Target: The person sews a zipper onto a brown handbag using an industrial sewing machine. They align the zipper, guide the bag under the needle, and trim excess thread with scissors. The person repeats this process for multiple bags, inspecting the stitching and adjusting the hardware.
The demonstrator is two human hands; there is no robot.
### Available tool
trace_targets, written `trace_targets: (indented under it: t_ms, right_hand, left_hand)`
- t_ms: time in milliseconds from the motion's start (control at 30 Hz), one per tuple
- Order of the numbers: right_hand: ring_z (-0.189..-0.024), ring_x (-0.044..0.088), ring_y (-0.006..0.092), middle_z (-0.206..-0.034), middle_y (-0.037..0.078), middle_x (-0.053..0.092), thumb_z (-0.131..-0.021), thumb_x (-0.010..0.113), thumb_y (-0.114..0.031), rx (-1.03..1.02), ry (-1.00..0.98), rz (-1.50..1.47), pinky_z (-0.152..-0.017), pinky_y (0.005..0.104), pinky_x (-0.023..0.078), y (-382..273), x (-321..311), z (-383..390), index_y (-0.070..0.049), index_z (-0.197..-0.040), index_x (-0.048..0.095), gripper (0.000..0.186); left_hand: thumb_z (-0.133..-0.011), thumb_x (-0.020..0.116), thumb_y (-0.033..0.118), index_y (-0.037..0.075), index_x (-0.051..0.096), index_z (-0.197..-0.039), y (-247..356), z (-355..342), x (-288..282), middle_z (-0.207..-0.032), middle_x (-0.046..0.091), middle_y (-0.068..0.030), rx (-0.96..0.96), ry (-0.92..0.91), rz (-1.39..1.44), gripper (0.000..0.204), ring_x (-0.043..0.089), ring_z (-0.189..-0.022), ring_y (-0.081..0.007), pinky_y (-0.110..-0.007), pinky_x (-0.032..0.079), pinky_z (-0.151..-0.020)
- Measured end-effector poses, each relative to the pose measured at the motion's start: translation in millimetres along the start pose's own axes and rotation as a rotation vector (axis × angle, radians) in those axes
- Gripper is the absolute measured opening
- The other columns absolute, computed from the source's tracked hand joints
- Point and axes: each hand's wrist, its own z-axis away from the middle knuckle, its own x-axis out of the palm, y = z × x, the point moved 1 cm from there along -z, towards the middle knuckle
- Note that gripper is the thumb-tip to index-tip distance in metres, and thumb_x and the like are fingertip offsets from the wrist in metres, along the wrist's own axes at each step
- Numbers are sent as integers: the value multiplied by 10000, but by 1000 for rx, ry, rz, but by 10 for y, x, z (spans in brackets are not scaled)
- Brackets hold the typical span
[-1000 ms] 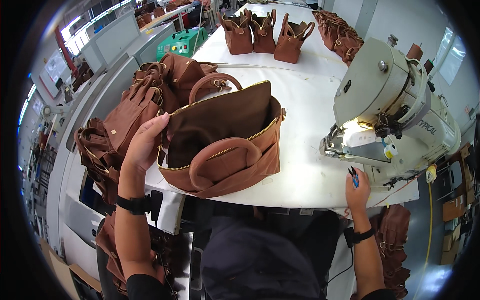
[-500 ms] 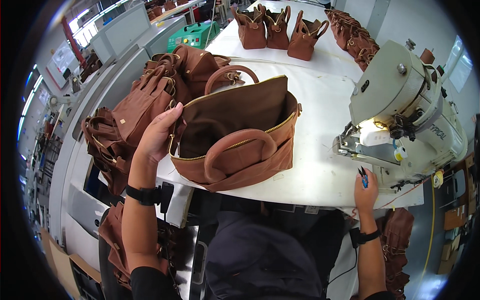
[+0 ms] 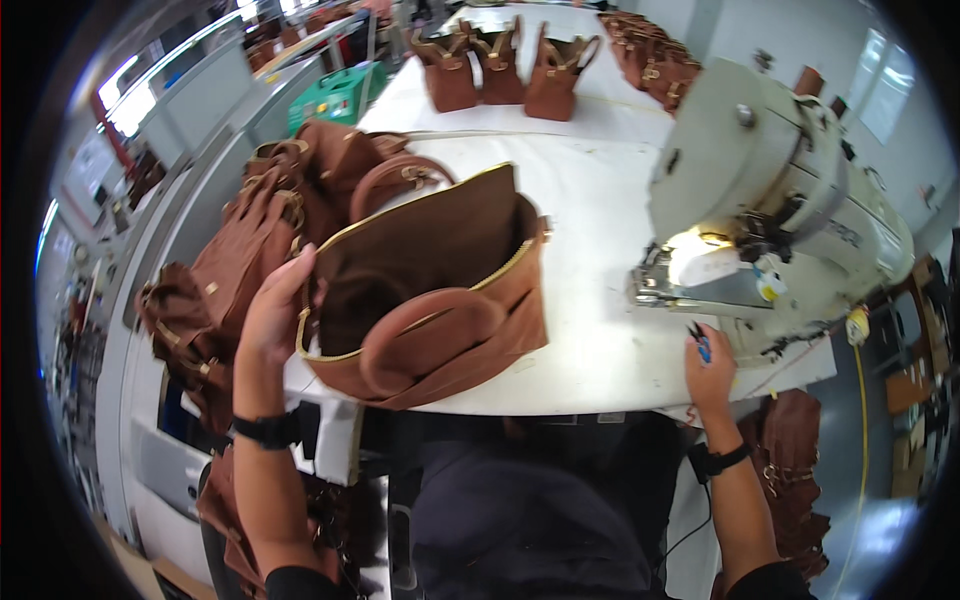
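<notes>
My left hand (image 3: 275, 310) grips the left end of a brown tote bag (image 3: 480, 355) at its gold zipper edge, with thumb at the top. The bag stands open on the white table (image 3: 595, 365), showing its dark brown lining and two rounded handles. My right hand (image 3: 710, 375) is closed around small blue-handled thread snips (image 3: 703, 347), their dark tips upward, at the table's front edge just below the needle area of a cream sewing machine (image 3: 720, 150). The picture is slightly blurred.
Piled brown bags (image 3: 240, 260) lie left of the held bag, beside a green machine (image 3: 330, 100). Three upright bags (image 3: 550, 90) and a row of folded ones (image 3: 645, 60) stand farther back. More leather pieces (image 3: 785, 450) hang low at right. Cartons (image 3: 910, 390) are at far right.
The view has shifted and blurred, moving the scene in the picture. Both hands keep their holds, and the bag looks unchanged in place on the table.
</notes>
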Motion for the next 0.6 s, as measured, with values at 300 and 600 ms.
trace_targets:
  t_ms: [300, 600]
  right_hand:
    - [-856, 672, 317, -947, 121, 671, -872, 724, -106, 15, 52, -19, -777, 414, 531, -15, 18, -6, -38, -1104, 686, 244]
    - [-814, 671, 292, -930, 95, 667, -867, 734, -119, 3, 74, -42, -759, 412, 527, -4, 7, 10, -50, -1119, 684, 266]
  left_hand:
    - [-1047, 619, 356, 130, 683, -1056, -128, -124, -161, -838, 632, 69, -5, 12, 115, 236, 564, -730, -49, -216, 438, -687]
    - [-1064, 599, 333, 73, 693, -1186, -29, 48, -117, -986, 689, 22, 128, 192, -74, 303, 594, -829, -40, -212, 484, -773]
